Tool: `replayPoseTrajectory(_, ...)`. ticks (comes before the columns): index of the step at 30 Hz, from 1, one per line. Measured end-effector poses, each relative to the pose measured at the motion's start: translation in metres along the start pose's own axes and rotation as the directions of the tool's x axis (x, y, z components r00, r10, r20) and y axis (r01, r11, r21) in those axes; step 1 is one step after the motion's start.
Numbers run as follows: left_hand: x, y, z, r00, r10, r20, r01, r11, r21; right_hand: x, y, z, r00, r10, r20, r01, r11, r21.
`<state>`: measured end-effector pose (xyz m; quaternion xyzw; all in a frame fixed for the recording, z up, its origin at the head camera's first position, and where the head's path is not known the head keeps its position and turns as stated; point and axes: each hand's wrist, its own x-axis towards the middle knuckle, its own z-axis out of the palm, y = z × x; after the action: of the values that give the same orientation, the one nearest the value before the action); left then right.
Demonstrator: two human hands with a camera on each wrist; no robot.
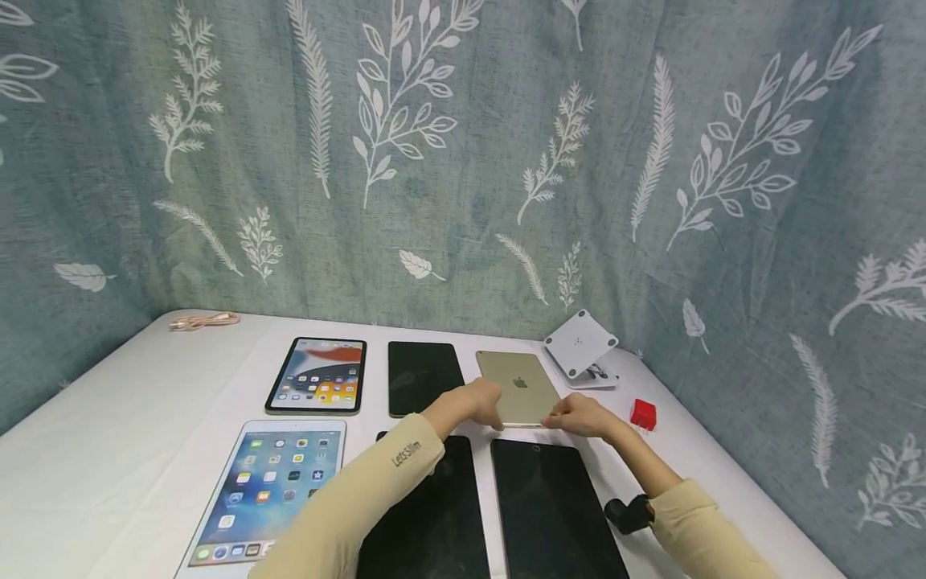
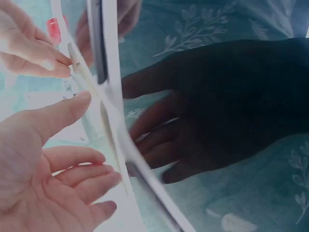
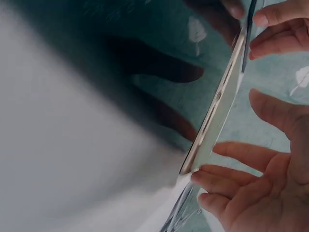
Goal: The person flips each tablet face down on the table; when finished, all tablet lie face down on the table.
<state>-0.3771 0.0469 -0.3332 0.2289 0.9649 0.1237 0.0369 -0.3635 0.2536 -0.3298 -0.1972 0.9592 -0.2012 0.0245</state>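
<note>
A gold tablet [image 1: 518,389] lies back side up, with a dark apple logo on it, in the back row of a white table. My left hand [image 1: 472,400] is at its near left corner, thumb and fingers apart and loosely extended. At the near right corner is my right hand [image 1: 582,416]. In the right wrist view this right hand [image 3: 263,186] has its fingertips right at the tablet's port edge [image 3: 212,113], thumb spread away. Dark-screened tablets lie just below, one [image 1: 553,507] under the right forearm and another [image 1: 434,515] partly hidden by the left sleeve.
Farther left are a dark tablet [image 1: 423,374], a lit tablet [image 1: 318,376] and a white-framed lit tablet [image 1: 271,486]. A metal stand [image 1: 581,346] and a red cube-shaped plug [image 1: 643,414] stand at right. A coiled cable [image 1: 204,321] lies at the back left, before a leaf-patterned curtain [image 1: 448,161].
</note>
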Motion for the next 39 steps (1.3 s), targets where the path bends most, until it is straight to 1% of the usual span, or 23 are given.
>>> replayPoseTrajectory(2,-0.008,-0.008,-0.006,1.0,0.006,-0.024,-0.006,1.0,-0.016,0.002,-0.007,0.0,1.0,0.009,-0.014,-0.01,1.0,-0.005)
replayPoseTrajectory(4,-0.012,-0.018,-0.01,0.999,-0.009,-0.042,0.008,0.999,-0.036,0.005,-0.017,0.001,0.999,0.035,-0.013,-0.035,0.999,-0.001)
replayPoseTrajectory(6,-0.017,-0.029,-0.015,0.998,-0.028,-0.048,0.026,0.999,-0.046,0.009,-0.027,0.003,0.999,0.043,-0.009,-0.043,0.999,0.016)
replayPoseTrajectory(7,-0.02,-0.034,-0.018,0.998,-0.04,-0.049,0.037,0.998,-0.055,0.011,-0.032,0.004,0.999,0.041,-0.006,-0.041,0.999,0.03)
replayPoseTrajectory(10,-0.028,-0.05,-0.022,0.996,-0.072,-0.052,0.068,0.994,-0.08,0.017,-0.048,0.011,1.0,-0.005,-0.001,0.005,0.999,0.052)
replayPoseTrajectory(14,-0.042,-0.07,-0.025,0.991,-0.113,-0.07,0.106,0.99,-0.098,0.024,-0.069,0.022,0.998,-0.051,0.02,0.049,0.995,0.085)
replayPoseTrajectory(17,-0.054,-0.084,-0.027,0.986,-0.147,-0.079,0.139,0.985,-0.098,0.03,-0.084,0.028,0.999,-0.039,0.03,0.035,0.991,0.127)
replayPoseTrajectory(20,-0.065,-0.095,-0.028,0.98,-0.184,-0.069,0.175,0.978,-0.115,0.036,-0.097,0.034,0.998,-0.047,0.029,0.041,0.984,0.175)
replayPoseTrajectory(23,-0.073,-0.105,-0.025,0.977,-0.207,-0.054,0.199,0.972,-0.122,0.041,-0.108,0.039,0.998,-0.06,0.019,0.055,0.982,0.183)
replayPoseTrajectory(25,-0.078,-0.111,-0.023,0.974,-0.221,-0.046,0.213,0.968,-0.132,0.042,-0.113,0.041,0.998,-0.066,0.012,0.063,0.982,0.178)
replayPoseTrajectory(28,-0.081,-0.118,-0.02,0.972,-0.226,-0.058,0.216,0.967,-0.137,0.043,-0.118,0.044,0.998,-0.07,-0.005,0.07,0.985,0.158)
replayPoseTrajectory(31,-0.082,-0.12,-0.02,0.972,-0.222,-0.073,0.21,0.967,-0.142,0.044,-0.119,0.046,0.999,-0.036,-0.024,0.039,0.99,0.134)
replayPoseTrajectory(33,-0.081,-0.12,-0.02,0.973,-0.217,-0.075,0.206,0.969,-0.139,0.046,-0.118,0.048,1.0,-0.002,-0.026,0.005,0.994,0.108)
replayPoseTrajectory(37,-0.08,-0.119,-0.019,0.977,-0.2,-0.069,0.189,0.972,-0.137,0.049,-0.112,0.052,0.998,0.056,0.001,-0.056,0.996,0.065)
replayPoseTrajectory(39,-0.079,-0.119,-0.018,0.979,-0.193,-0.071,0.183,0.974,-0.133,0.05,-0.11,0.053,0.998,0.065,0.014,-0.066,0.996,0.054)
